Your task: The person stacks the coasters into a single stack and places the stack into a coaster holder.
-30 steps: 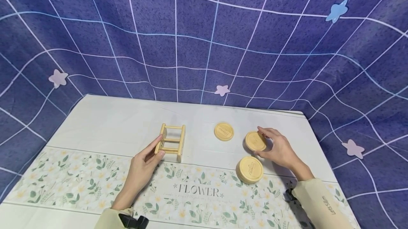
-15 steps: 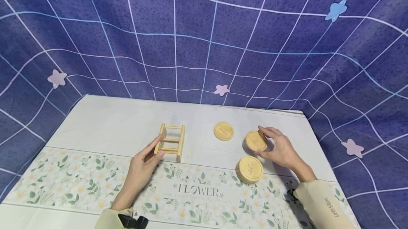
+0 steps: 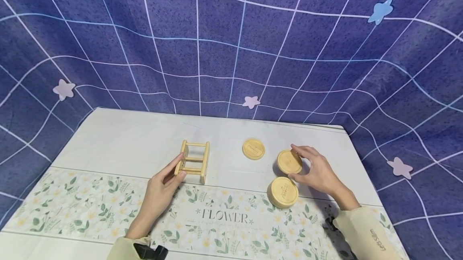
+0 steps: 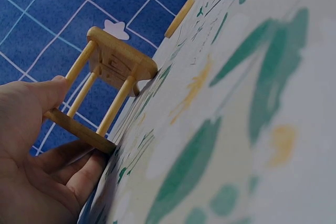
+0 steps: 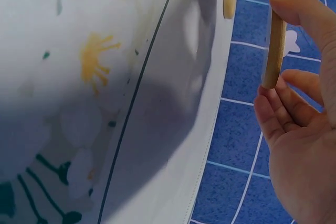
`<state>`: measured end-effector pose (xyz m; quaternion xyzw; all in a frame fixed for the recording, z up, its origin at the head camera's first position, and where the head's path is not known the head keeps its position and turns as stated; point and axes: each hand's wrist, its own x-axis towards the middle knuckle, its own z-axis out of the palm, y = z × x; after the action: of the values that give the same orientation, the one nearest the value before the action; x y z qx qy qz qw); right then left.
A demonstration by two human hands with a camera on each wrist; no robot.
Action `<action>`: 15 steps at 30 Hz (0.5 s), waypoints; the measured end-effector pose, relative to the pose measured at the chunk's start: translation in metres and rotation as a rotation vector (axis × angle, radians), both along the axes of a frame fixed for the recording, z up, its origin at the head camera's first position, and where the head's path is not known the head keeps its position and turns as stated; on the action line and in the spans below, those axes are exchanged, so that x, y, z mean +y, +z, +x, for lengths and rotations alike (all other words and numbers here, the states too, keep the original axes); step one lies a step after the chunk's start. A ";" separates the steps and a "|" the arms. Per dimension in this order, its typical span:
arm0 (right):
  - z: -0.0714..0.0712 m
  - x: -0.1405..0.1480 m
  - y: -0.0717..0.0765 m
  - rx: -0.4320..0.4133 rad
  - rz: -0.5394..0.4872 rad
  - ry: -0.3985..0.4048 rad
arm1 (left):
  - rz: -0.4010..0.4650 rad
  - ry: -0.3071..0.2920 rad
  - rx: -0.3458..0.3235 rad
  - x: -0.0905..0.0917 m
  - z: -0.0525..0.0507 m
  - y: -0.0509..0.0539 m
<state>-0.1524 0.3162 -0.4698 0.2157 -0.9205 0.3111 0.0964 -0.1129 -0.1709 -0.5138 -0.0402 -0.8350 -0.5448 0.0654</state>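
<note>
Wooden disc (image 3: 289,162) between fingertips (image 5: 266,108) of right grip (image 3: 317,170)

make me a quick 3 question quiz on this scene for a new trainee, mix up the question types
1. What is the left hand holding?
2. True or false: the right hand is empty.
3. Fill in the gap: of the stack of discs and the lone disc lying flat, the ____ is nearer the person.

Key:
1. A small wooden rack.
2. False: the right hand holds a round wooden disc.
3. Stack.
</note>
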 end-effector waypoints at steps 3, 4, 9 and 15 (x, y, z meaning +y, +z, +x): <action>0.002 -0.001 0.001 0.001 0.009 -0.001 | 0.000 0.000 0.001 0.000 0.000 0.000; 0.003 -0.002 0.002 0.003 0.011 0.000 | -0.001 -0.001 0.003 0.000 0.000 0.000; 0.006 -0.002 0.003 0.014 0.015 0.002 | 0.003 -0.004 0.005 0.000 0.000 0.001; 0.008 -0.004 0.004 0.021 0.011 0.008 | 0.003 -0.002 -0.001 0.000 0.000 0.002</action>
<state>-0.1444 0.3126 -0.4660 0.2232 -0.9203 0.3042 0.1037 -0.1125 -0.1710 -0.5120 -0.0404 -0.8342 -0.5462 0.0644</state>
